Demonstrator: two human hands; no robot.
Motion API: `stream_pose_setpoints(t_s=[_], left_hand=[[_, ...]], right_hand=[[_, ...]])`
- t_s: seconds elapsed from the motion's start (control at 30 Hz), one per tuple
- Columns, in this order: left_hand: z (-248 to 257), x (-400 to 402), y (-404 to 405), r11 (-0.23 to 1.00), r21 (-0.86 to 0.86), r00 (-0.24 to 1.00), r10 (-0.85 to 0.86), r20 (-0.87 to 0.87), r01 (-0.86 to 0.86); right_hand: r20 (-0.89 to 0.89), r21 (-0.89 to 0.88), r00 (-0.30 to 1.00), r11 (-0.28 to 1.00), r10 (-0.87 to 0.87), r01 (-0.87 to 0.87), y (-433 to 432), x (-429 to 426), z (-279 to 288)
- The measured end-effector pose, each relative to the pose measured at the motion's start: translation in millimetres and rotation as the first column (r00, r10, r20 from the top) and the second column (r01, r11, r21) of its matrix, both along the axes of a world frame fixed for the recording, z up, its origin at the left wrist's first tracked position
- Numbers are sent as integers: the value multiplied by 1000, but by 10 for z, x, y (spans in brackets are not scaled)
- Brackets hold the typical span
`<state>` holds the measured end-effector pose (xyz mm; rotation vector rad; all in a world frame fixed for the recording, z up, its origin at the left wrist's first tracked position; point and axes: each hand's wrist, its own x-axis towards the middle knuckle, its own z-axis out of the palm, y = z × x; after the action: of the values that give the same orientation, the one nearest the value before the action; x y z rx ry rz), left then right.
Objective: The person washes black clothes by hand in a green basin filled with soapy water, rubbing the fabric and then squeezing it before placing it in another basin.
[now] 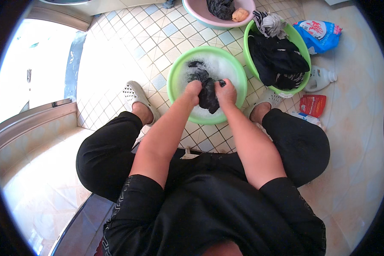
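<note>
A wet black garment [208, 96] is bunched between my hands above a round green basin [172, 80] of white suds [225, 65]. My left hand [193, 91] grips its left side, fingers curled and partly hidden by the cloth. On the other side my right hand [226, 92] is closed on the garment, and a bit of dark cloth shows by the thumb. Part of the black cloth trails into the foam toward the far side of the basin. How much of it lies under the suds is hidden.
A second green basin [248, 59] holds dark clothes [275, 57] and a grey-white cloth [272, 24]. Behind is a pink basin [198, 12] with black and peach cloths. Along the right wall stand a blue detergent bag [320, 36], a white jug [318, 79] and a red pouch [313, 105].
</note>
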<state>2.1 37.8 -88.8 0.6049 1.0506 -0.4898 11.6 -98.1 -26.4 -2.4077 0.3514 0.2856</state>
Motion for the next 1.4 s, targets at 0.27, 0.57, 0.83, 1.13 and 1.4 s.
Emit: stream_pose_setpoints(t_s=[0.27, 0.57, 0.83, 1.13, 1.4], left_hand=[[-28, -115, -106, 79, 893, 795, -495, -350, 443], [-79, -317, -378, -447, 782, 405, -678, -613, 434], [-14, 24, -168, -419, 576, 26, -793, -608, 702], [-227, -106, -133, 899, 400, 945, -44, -326, 180], [234, -94, 231, 983, -154, 986, -73, 148, 96]], right_hand=[[314, -110, 949, 993, 6, 30, -574, -141, -569], [-175, -409, 836, 734, 521, -543, -28, -289, -690], [-494, -136, 738, 798, 460, -588, 9, 94, -1026], [-210, 257, 977, 961, -44, 99, -6, 93, -312], [141, 414, 929, 832, 343, -370, 383, -576, 634]])
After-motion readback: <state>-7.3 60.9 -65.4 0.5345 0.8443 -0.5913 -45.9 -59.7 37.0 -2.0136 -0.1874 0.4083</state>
